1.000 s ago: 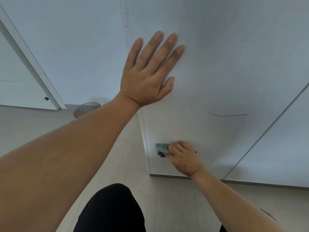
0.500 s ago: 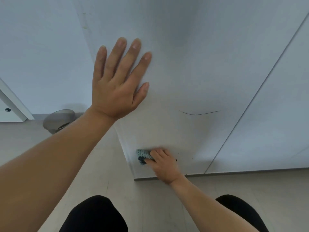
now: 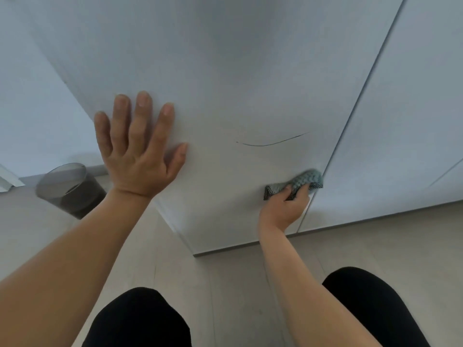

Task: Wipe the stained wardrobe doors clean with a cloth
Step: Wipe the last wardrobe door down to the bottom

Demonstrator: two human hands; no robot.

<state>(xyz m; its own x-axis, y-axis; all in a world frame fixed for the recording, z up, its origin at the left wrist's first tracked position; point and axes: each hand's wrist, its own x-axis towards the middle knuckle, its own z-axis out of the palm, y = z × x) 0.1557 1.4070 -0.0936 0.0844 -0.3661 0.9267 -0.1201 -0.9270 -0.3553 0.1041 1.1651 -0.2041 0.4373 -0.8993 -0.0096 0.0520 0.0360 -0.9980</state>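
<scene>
Wardrobe door, cloth at right edge, right hand gripping

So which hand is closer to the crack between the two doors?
Right. The right hand, gripping the cloth, is right beside the crack; the left hand rests flat near the other edge of the door.

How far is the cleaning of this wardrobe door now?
Done: the wardrobe door shows no marks beside the cloth. In hand: the right hand grips the cloth against the door's lower right edge; the left hand rests flat on the door. Left: the thin dark line above, not yet wiped.
</scene>
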